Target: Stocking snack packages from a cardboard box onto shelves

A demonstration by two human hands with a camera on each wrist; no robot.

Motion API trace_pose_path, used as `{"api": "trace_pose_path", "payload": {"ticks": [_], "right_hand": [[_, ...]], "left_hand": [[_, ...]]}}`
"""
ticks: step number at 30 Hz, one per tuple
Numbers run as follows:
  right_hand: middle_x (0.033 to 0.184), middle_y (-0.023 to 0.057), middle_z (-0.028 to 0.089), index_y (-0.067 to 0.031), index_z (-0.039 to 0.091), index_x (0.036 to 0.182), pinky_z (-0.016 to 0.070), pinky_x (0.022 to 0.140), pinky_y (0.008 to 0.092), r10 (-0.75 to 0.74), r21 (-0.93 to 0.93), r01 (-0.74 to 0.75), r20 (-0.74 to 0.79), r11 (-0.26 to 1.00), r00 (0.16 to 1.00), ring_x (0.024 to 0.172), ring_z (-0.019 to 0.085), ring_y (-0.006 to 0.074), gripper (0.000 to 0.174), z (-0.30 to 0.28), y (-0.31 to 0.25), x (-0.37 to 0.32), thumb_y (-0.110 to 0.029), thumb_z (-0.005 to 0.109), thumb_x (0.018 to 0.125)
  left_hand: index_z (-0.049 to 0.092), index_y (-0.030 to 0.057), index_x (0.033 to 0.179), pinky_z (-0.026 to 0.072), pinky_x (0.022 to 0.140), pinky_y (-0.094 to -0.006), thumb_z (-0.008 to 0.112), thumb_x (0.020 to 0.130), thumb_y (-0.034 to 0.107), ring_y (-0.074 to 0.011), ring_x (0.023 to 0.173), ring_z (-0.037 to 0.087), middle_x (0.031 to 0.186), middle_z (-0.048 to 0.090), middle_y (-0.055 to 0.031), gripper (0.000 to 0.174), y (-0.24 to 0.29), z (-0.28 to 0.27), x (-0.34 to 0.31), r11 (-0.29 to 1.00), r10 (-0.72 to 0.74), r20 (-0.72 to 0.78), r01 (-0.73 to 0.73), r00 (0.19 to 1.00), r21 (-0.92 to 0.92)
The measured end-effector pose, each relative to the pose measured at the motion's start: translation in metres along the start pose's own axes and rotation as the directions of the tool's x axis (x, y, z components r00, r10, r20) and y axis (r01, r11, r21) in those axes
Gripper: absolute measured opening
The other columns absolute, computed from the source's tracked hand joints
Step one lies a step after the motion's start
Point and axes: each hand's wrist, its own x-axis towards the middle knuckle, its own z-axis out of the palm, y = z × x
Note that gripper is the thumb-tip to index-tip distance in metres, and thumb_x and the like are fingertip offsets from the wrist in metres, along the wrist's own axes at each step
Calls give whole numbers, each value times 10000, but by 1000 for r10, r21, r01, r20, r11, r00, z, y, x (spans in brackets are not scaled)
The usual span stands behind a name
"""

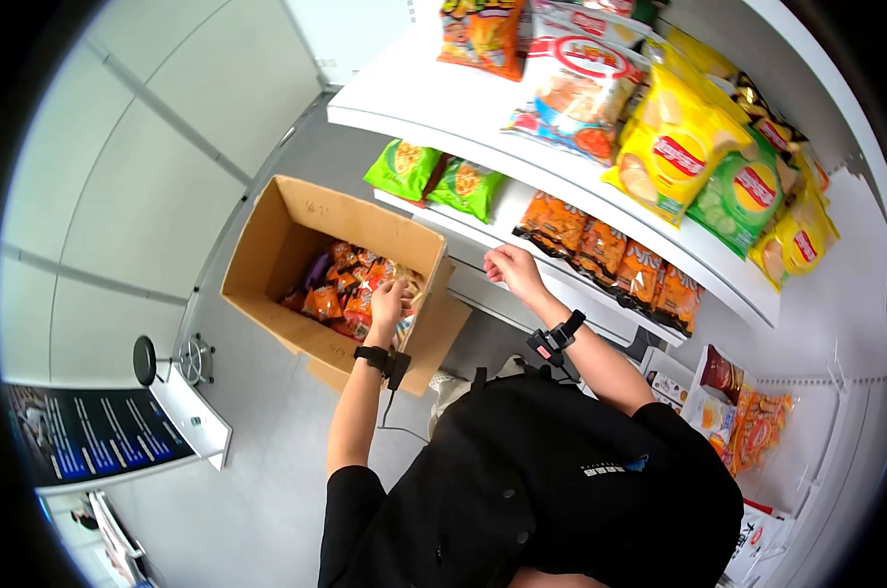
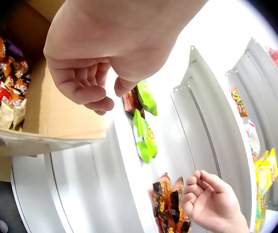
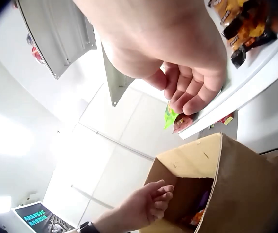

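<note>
My left hand (image 1: 391,306) hovers over the open cardboard box (image 1: 267,211), its fingers loosely curled with nothing between them in the left wrist view. Inside the box lies a heap of small snack bags (image 1: 350,284), mostly orange and red, with a purple one at one side. In front of the lower shelf is my right hand (image 1: 517,272), fingers relaxed and bent inward; the right wrist view shows no item in it. Closest to it on that shelf stand a row of orange-and-black snack bags (image 1: 600,247) and green snack bags (image 1: 466,188).
The upper shelf (image 1: 443,103) holds large chip bags, among them yellow ones (image 1: 673,147) and a green one (image 1: 742,191). Its front edge juts out above the lower shelf. More packets, including an orange bag (image 1: 760,426), stand in a rack at the right. A stool (image 1: 147,361) is far left.
</note>
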Motion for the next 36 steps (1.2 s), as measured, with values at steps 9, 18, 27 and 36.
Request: {"api": "trace_pose_path", "payload": {"ticks": [9,18,27,36], "right_hand": [[806,87,618,24,575,927,506,638,258,232,-8,-236,223,972,947,688,596,139,279,76,26,33,-247,510,919],[1315,273,407,61,158,1387,452,946,420,591,66,-639,317,766,742,1126,522,349,683,132,77,56,-357,459,939],[1446,305,142,35,12,1423,414,965,477,650,202,-695,250,690,718,1194,454,411,822,136,118,77,-398,490,914],[1467,295,42,-37,-62,1439,413,964,495,734,181,-747,148,639,663,1184,451,438,855,152,119,99,-403,497,905]], "left_hand": [[556,52,716,318,370,-216,549,828,182,-68,415,422,570,501,7,172,-67,-137,1,949,-158,-238,80,958,-305],[497,57,853,393,413,-270,499,897,167,-118,510,477,659,486,-13,118,-96,-216,20,900,-220,-383,35,897,-435],[533,-19,1015,515,498,-305,520,901,192,-179,597,615,788,603,-94,240,-85,-266,59,982,-76,-518,-26,852,-187],[635,2,897,485,761,-395,533,840,230,-335,837,624,867,660,-177,256,-73,-294,87,919,266,-726,60,635,389]]}}
